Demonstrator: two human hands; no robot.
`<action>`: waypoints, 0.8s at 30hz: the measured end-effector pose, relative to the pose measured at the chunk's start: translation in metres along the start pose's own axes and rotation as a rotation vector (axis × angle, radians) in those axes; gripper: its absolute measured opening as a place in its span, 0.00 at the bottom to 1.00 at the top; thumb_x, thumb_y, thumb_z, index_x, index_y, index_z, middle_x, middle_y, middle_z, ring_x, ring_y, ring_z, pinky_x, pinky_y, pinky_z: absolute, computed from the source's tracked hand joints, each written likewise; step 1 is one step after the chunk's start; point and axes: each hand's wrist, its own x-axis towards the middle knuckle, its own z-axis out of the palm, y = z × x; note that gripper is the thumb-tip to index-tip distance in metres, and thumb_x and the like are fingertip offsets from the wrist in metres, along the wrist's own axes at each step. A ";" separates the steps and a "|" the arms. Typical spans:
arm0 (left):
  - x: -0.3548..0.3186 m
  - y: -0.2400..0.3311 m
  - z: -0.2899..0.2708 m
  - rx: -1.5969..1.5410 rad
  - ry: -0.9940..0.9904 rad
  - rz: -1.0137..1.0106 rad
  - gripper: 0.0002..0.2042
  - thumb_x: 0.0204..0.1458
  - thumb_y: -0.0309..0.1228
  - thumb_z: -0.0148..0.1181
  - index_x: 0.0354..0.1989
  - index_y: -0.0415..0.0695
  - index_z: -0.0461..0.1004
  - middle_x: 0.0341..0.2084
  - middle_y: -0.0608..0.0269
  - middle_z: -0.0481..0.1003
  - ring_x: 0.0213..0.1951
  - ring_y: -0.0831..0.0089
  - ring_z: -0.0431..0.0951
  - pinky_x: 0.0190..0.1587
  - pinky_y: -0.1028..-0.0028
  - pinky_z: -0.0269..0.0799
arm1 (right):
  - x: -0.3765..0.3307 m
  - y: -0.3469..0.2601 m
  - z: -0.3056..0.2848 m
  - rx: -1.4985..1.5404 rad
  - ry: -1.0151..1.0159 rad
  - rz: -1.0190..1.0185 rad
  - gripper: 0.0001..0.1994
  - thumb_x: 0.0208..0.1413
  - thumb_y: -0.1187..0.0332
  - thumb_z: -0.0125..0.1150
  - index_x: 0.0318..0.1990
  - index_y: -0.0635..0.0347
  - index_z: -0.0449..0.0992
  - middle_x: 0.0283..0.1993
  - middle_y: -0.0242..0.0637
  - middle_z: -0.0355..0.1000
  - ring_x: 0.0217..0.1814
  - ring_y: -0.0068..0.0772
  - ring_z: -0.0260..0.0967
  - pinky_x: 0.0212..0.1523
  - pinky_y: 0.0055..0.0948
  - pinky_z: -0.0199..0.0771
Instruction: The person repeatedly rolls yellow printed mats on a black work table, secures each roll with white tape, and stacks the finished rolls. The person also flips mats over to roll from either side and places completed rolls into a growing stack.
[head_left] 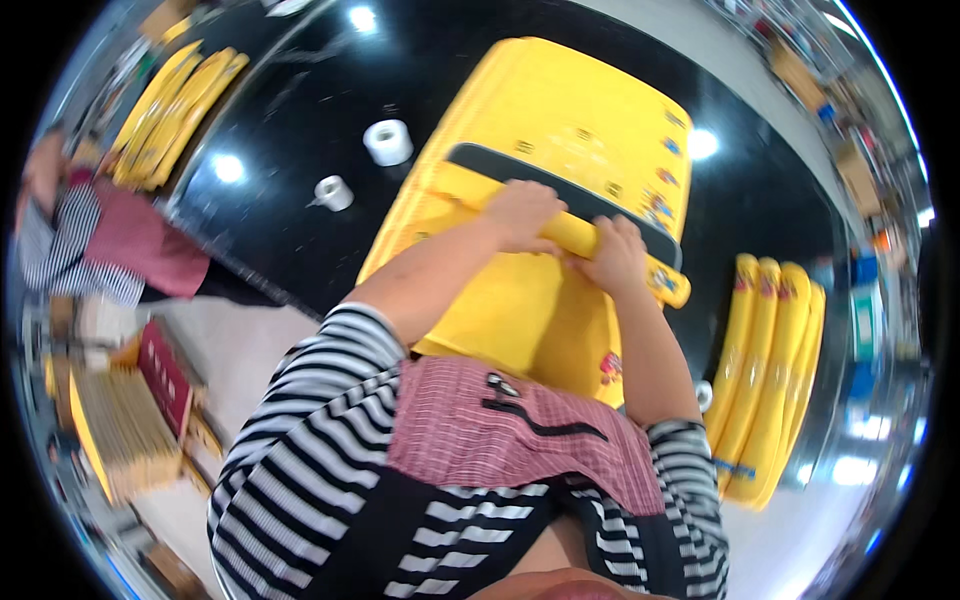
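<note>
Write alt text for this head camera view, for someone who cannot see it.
Seen from above, a person's left hand and right hand press on a rolled fold of a large yellow plastic bag lying on a glossy black table. Two white tape rolls sit on the table at the left, stacks of folded yellow bags at the right, and another person stands at far left.

The table [300, 120] is glossy black; the yellow sheet [570, 110] looks like smooth matt plastic; the apron [480, 430] is woven cloth.

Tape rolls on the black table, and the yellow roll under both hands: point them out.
larger tape roll [388, 142], head view, its side wall.
smaller tape roll [334, 192], head view, its top rim.
yellow roll [574, 235], head view, bare stretch between the hands.
</note>
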 end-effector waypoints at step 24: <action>-0.164 0.097 -0.019 -0.028 -0.085 0.018 0.31 0.43 0.50 0.77 0.53 0.48 0.72 0.40 0.60 0.71 0.44 0.60 0.73 0.47 0.60 0.66 | -0.188 -0.013 -0.003 0.201 0.110 -0.180 0.29 0.49 0.56 0.76 0.57 0.59 0.78 0.54 0.44 0.75 0.60 0.50 0.71 0.64 0.44 0.68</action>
